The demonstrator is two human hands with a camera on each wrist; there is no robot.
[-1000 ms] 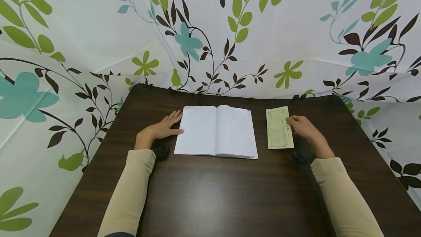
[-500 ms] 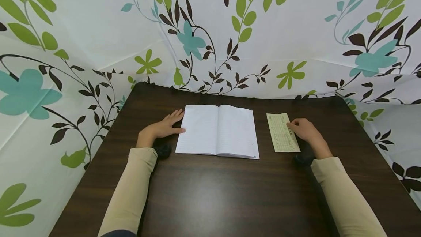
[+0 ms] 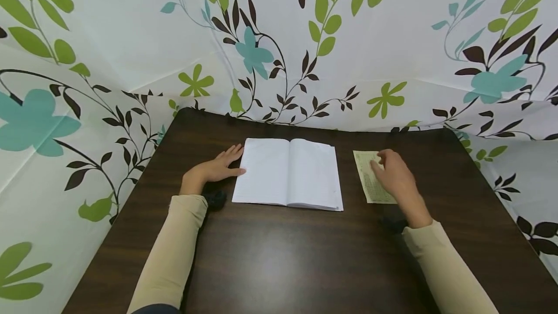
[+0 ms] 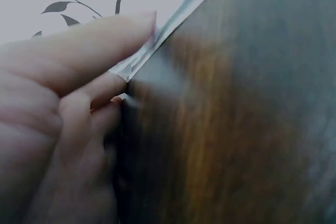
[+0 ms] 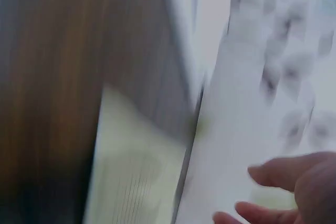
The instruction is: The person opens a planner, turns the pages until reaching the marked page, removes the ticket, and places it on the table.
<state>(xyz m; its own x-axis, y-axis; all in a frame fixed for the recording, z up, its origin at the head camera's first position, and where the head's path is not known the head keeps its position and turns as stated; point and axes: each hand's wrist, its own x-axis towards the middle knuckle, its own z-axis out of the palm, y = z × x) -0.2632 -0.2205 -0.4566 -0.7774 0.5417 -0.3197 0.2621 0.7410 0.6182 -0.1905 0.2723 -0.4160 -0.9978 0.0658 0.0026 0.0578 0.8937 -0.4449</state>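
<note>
An open notebook (image 3: 267,173) with lined white pages lies flat on the dark wooden table (image 3: 279,256). My left hand (image 3: 213,167) rests at the notebook's left edge, its fingers straight and the thumb touching the page edge. To the right of the notebook lies a pale yellow printed slip of paper (image 3: 370,183), turned slightly askew. My right hand (image 3: 397,176) is over the slip's right side and hides part of it. In the right wrist view, that hand's thumb and fingers (image 5: 273,174) stand apart with nothing between them, and the slip (image 5: 131,182) looks blurred.
A white cloth (image 3: 287,81) printed with leaves and flowers hangs behind the table and along both sides. The table's far edge runs just behind the notebook. Dark bands with cameras sit at both wrists.
My right hand first gripped the slip's right edge; the slip came nearer and tilted, and the hand has let go and moved left over it. The left hand and notebook have stayed put.
</note>
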